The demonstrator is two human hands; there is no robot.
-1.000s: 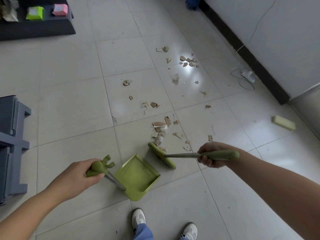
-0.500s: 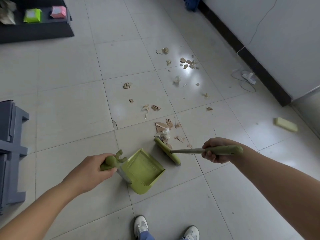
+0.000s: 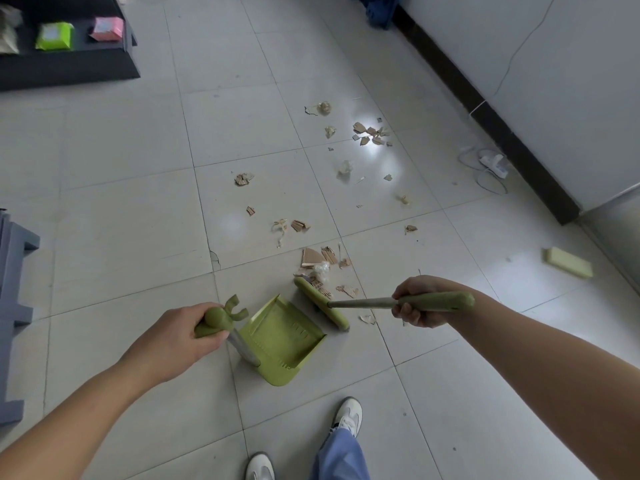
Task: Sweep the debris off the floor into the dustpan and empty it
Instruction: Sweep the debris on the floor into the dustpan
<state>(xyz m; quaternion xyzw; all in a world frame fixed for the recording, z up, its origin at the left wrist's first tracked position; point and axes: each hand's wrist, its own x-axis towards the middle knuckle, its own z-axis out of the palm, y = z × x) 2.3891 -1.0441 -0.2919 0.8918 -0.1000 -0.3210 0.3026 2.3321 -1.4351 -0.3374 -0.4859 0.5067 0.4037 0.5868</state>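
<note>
The dustpan (image 3: 282,337) sits left of the broom head (image 3: 320,303), debris (image 3: 323,265) beyond both.

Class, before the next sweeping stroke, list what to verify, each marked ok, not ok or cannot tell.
1. Left hand grips dustpan handle: ok.
2. Right hand grips broom handle: ok.
3. Broom head sits beside dustpan: ok.
4. Debris pile lies beyond broom head: ok.
5. Dustpan flat on floor: cannot tell.
6. Stray scrap under broom shaft, outside the pile: not ok.
</note>
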